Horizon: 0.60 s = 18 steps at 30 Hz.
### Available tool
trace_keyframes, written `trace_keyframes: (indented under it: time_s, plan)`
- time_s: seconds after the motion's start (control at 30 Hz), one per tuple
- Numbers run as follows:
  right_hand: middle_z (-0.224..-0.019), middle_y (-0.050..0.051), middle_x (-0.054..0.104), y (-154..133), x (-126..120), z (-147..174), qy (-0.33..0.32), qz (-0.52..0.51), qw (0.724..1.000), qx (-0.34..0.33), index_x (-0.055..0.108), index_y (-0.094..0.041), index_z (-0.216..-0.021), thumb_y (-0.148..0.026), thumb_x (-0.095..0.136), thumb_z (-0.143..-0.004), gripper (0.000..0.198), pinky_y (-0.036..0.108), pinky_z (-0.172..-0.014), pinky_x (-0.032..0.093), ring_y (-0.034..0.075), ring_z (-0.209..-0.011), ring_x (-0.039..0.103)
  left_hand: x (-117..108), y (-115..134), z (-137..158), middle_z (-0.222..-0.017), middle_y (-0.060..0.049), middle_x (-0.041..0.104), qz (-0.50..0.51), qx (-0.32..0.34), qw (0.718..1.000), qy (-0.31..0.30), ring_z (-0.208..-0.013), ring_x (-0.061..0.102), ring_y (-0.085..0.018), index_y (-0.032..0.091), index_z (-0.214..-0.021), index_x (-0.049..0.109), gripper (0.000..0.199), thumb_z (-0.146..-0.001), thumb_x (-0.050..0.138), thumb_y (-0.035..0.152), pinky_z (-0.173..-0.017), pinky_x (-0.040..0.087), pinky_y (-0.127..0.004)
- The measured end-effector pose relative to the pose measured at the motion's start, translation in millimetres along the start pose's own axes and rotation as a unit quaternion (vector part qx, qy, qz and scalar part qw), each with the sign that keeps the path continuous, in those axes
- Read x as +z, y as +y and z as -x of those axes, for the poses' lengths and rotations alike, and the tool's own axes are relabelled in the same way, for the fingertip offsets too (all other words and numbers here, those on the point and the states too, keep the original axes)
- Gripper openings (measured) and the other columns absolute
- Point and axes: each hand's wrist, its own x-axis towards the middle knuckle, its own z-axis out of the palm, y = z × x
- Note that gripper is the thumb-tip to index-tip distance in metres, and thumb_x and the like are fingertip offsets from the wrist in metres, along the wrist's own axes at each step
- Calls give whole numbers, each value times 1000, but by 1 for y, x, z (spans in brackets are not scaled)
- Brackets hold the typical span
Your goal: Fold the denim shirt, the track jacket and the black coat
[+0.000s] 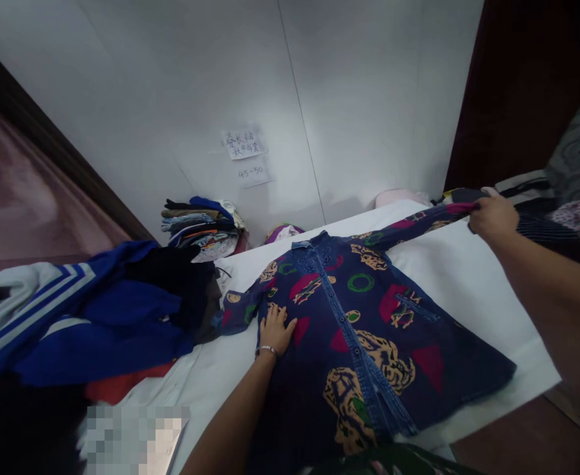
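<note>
A long-sleeved dark blue button-front shirt (314, 343) with tan, red and green prints lies spread on a white surface (448, 284). Its collar points toward the wall. My left hand (276, 330), with a bracelet at the wrist, rests flat on the shirt's left side, fingers spread. My right hand (496, 214) is closed around the cuff end of the right sleeve and holds it stretched out to the side. The other sleeve (239, 309) lies bent outward next to the dark clothes.
Blue and black clothes (126, 310) are heaped at the left. A stack of folded clothes (203, 227) stands by the wall, below paper notes (245, 145). More garments (527, 198) lie at the far right. A partly blurred flat object (163, 442) is at lower left.
</note>
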Motion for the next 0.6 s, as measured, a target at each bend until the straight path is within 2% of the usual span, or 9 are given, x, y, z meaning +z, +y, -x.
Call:
trace_keyframes:
  time_s: [0.1, 0.17, 0.27, 0.37, 0.43, 0.5, 0.6]
  plan:
    - [-132, 27, 43, -5, 2, 1, 57, 16, 998, -9, 53, -7, -127, -24, 46, -87, 44, 47, -88, 29, 35, -123, 33, -2, 2, 0, -152, -10, 26, 0, -5, 1000, -7, -142, 17, -24, 19, -140, 40, 60, -90, 36, 52, -113, 18, -45]
    - [-134, 30, 40, -15, 14, 11, 22, 2, 999, -43, 47, -3, -131, -22, 51, -85, 51, 51, -93, 26, 37, -126, 29, -3, 2, 0, -152, -10, 26, 3, -8, 1000, -10, -142, 18, -24, 19, -141, 39, 60, -90, 36, 52, -113, 18, -45]
    - [-127, 22, 53, -37, 43, 35, -112, -61, 984, -127, 53, -5, -127, -23, 47, -87, 44, 39, -93, 34, 29, -117, 46, -3, 2, 0, -152, -10, 26, 5, -6, 1000, -8, -142, 18, -24, 19, -141, 39, 61, -90, 36, 52, -113, 18, -45]
    - [-103, 11, 69, -58, 79, 65, -202, -88, 962, -161, 68, -13, -108, -37, 44, -90, 38, 29, -80, 44, 22, -94, 61, -1, 1, 0, -152, -11, 26, 5, -3, 1000, -7, -142, 17, -24, 19, -141, 39, 61, -90, 36, 53, -113, 18, -45]
    - [-98, 9, 71, -68, 102, 84, -227, -91, 954, -172, 70, -16, -104, -44, 44, -88, 41, 30, -77, 47, 23, -90, 64, 0, 0, 0, -152, -11, 26, 8, -1, 1000, -8, -142, 17, -24, 19, -141, 39, 61, -90, 36, 53, -113, 17, -45]
    - [-103, 11, 70, -74, 120, 96, -231, -83, 953, -175, 68, -15, -110, -49, 46, -85, 47, 32, -78, 48, 26, -94, 64, 0, 0, 0, -152, -11, 26, 12, 0, 1000, -5, -142, 18, -24, 20, -141, 39, 61, -90, 37, 54, -113, 17, -46]
    - [-105, 13, 69, -79, 137, 100, -238, -70, 952, -179, 67, -14, -112, -51, 50, -80, 51, 34, -78, 49, 28, -95, 64, 0, 1, 2, -152, -10, 27, 22, -1, 1000, 0, -141, 19, -24, 20, -140, 40, 61, -89, 39, 53, -113, 17, -45]
